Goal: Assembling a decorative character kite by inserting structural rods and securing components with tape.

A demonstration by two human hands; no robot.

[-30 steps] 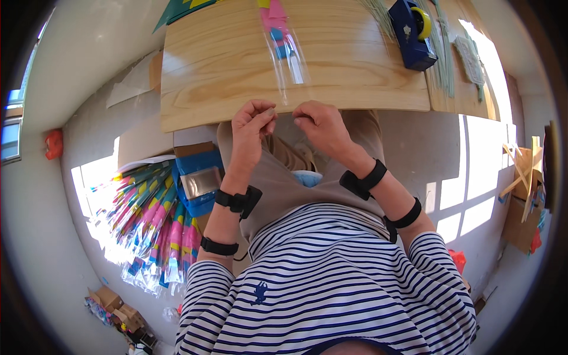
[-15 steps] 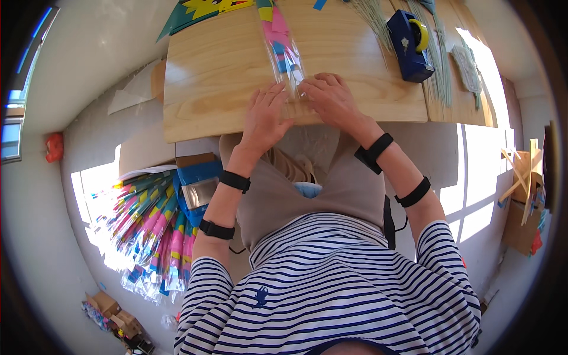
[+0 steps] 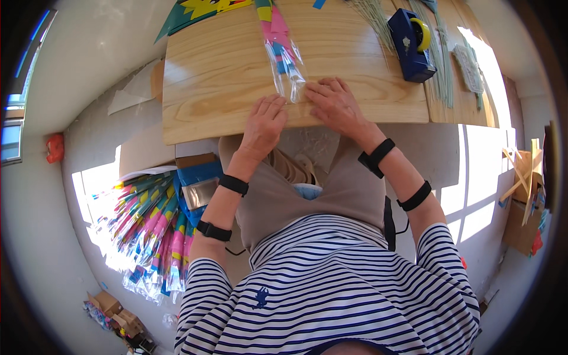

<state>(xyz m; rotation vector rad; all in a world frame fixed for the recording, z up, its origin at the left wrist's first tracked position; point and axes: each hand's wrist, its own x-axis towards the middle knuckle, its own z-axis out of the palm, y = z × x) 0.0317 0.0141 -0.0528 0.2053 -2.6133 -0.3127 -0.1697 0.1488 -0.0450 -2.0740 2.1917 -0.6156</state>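
Clear plastic sleeve (image 3: pixel 293 87), long and narrow, with folded pink, blue, yellow and green material (image 3: pixel 277 36) inside, lies flat on a pale wooden table (image 3: pixel 213 83), left of its middle and close to the edge nearest the person. Its long axis runs away from the person, with the far end leaning slightly to the left and cut off by the top of the view. The near end, transparent and shiny, points back toward the person's lap.

Two bare hands flank that near end, apart from each other, palms down. The left hand (image 3: pixel 265 123) has its fingers loosely bent, their tips just by the sleeve's lower left corner. The right hand (image 3: pixel 338 106) is spread a little more, its fingertips just beside the sleeve's right edge. Neither is clamped on anything visible; whether the fingertips touch the film, I cannot tell.

Farther right on the table stands a dark blue tape dispenser (image 3: pixel 407 54) with a yellow roll, with thin pale green sticks (image 3: pixel 374 26) to its left. At the far left corner lies a green and yellow cartoon cutout (image 3: pixel 204 9). Below table height on the left, a fanned pile of similar filled sleeves (image 3: pixel 155 222) lies beside a blue bag (image 3: pixel 193 176).
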